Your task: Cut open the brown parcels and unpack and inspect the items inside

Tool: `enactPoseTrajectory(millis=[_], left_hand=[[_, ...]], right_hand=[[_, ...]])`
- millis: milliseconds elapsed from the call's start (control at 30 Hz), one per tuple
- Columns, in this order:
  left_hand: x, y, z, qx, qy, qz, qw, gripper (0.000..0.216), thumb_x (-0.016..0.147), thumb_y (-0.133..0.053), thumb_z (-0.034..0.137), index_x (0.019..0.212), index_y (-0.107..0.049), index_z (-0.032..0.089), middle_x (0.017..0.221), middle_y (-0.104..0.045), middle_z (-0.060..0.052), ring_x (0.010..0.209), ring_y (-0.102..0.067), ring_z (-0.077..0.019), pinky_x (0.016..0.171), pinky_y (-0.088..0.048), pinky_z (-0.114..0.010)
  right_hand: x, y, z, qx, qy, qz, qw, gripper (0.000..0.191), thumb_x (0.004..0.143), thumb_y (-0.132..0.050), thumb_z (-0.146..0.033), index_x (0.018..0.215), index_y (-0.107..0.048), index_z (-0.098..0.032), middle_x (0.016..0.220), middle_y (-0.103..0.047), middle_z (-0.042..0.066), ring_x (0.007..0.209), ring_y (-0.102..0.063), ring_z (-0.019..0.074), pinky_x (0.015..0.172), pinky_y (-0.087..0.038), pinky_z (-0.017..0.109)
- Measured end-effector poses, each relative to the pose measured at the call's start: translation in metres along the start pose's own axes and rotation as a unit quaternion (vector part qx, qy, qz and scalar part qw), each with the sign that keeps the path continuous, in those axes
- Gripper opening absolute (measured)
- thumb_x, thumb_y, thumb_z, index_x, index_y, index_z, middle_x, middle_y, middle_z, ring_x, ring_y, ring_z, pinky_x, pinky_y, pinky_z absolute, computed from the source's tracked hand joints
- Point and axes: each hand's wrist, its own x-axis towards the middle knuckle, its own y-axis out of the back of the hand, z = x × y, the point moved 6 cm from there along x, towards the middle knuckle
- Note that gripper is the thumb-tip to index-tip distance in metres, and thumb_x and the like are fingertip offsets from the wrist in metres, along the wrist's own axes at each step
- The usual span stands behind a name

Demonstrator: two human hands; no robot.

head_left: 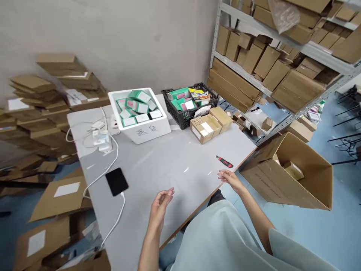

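My left hand (161, 205) hovers over the front of the grey table (158, 165), fingers stretched and slightly curled, with nothing in it. Farther right, my right hand (229, 178) is held by the table's edge, fingers extended and holding nothing. Just beyond it lies a red and black box cutter (225, 162). Several small brown cardboard boxes (207, 128) stand in a row behind the cutter. At the back, a white bin (141, 131) holds green and white packs (137, 106). Beside it, a black plastic crate (184, 121) contains more green packs and a yellow packet (199, 95).
A black phone (116, 181) lies at the left with a white cable (120, 216). A white charger (101, 140) sits behind it. Stacked cartons (45, 124) crowd the left side. A large open carton (282, 177) stands at the right, below a metal shelf (245, 75).
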Motion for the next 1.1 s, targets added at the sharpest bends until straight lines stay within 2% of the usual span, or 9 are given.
enactPoseTrajectory(millis=[200,300,400,500,600,700,833,967,1100], left_hand=[[0.036,-0.094,-0.005,0.014,0.027,-0.019,0.999,0.071,0.060,-0.098,0.079,0.094,-0.069,0.023,0.142,-0.078,-0.018,0.137,-0.072,-0.0394,0.127,-0.048,-0.058],[0.051,-0.147,-0.004,0.023,0.043,-0.007,0.999,0.071,0.058,-0.098,0.078,0.094,-0.072,0.023,0.141,-0.078,-0.019,0.135,-0.073,-0.0400,0.125,-0.049,-0.058],[0.066,-0.203,0.008,0.032,0.050,0.005,0.998,0.072,0.053,-0.098,0.077,0.093,-0.075,0.022,0.137,-0.080,-0.020,0.131,-0.075,-0.0414,0.124,-0.049,-0.059],[0.080,-0.254,0.029,0.043,0.038,-0.012,0.998,0.062,0.061,-0.095,0.073,0.093,-0.077,0.023,0.135,-0.081,-0.018,0.129,-0.075,-0.0403,0.122,-0.049,-0.057],[0.093,-0.291,0.047,0.057,0.016,-0.031,0.998,0.052,0.070,-0.091,0.068,0.095,-0.078,0.024,0.135,-0.082,-0.016,0.129,-0.075,-0.0384,0.118,-0.051,-0.054],[0.100,-0.312,0.053,0.082,0.009,-0.044,0.996,0.050,0.070,-0.091,0.066,0.093,-0.078,0.024,0.129,-0.083,-0.017,0.127,-0.076,-0.0373,0.115,-0.053,-0.051],[0.101,-0.319,0.043,0.099,0.020,-0.046,0.994,0.050,0.071,-0.089,0.067,0.094,-0.079,0.024,0.129,-0.083,-0.017,0.126,-0.075,-0.0367,0.113,-0.053,-0.051],[0.097,-0.316,0.029,0.098,0.033,-0.035,0.994,0.051,0.071,-0.090,0.066,0.098,-0.080,0.024,0.126,-0.083,-0.017,0.122,-0.076,-0.0369,0.111,-0.054,-0.052],[0.090,-0.316,0.021,0.104,0.035,-0.050,0.993,0.047,0.074,-0.088,0.064,0.101,-0.083,0.025,0.122,-0.083,-0.015,0.122,-0.076,-0.0365,0.112,-0.054,-0.051]], right_hand=[[0.126,0.058,-0.068,-0.091,0.117,0.059,0.987,0.077,0.073,-0.086,-0.077,0.126,-0.075,-0.022,0.138,-0.076,0.017,0.123,-0.075,0.0327,0.105,-0.061,0.048],[0.188,0.085,-0.113,-0.167,0.197,0.120,0.959,0.080,0.081,-0.080,-0.077,0.139,-0.070,-0.023,0.151,-0.066,0.020,0.133,-0.069,0.0348,0.108,-0.061,0.052],[0.244,0.104,-0.156,-0.242,0.250,0.160,0.924,0.086,0.086,-0.078,-0.072,0.152,-0.063,-0.018,0.158,-0.059,0.024,0.150,-0.056,0.0384,0.123,-0.052,0.056],[0.295,0.110,-0.188,-0.304,0.239,0.194,0.902,0.104,0.083,-0.082,-0.072,0.162,-0.051,-0.012,0.170,-0.045,0.030,0.164,-0.038,0.0426,0.134,-0.037,0.058],[0.341,0.104,-0.207,-0.346,0.192,0.204,0.895,0.126,0.079,-0.085,-0.077,0.173,-0.036,-0.010,0.182,-0.023,0.034,0.172,-0.019,0.0481,0.135,-0.029,0.063],[0.378,0.093,-0.213,-0.364,0.132,0.191,0.902,0.142,0.073,-0.087,-0.081,0.178,-0.022,-0.010,0.185,-0.007,0.036,0.174,-0.006,0.0524,0.134,-0.024,0.067],[0.406,0.089,-0.211,-0.366,0.074,0.183,0.909,0.152,0.066,-0.089,-0.082,0.178,-0.017,-0.008,0.184,-0.002,0.039,0.173,-0.006,0.0555,0.134,-0.021,0.067],[0.414,0.096,-0.210,-0.349,0.130,0.192,0.908,0.142,0.066,-0.089,-0.080,0.174,-0.029,-0.009,0.178,-0.018,0.037,0.165,-0.020,0.0552,0.130,-0.029,0.067],[0.403,0.113,-0.199,-0.341,0.168,0.225,0.897,0.128,0.067,-0.093,-0.065,0.169,-0.038,-0.011,0.169,-0.029,0.033,0.158,-0.030,0.0522,0.128,-0.037,0.063]])
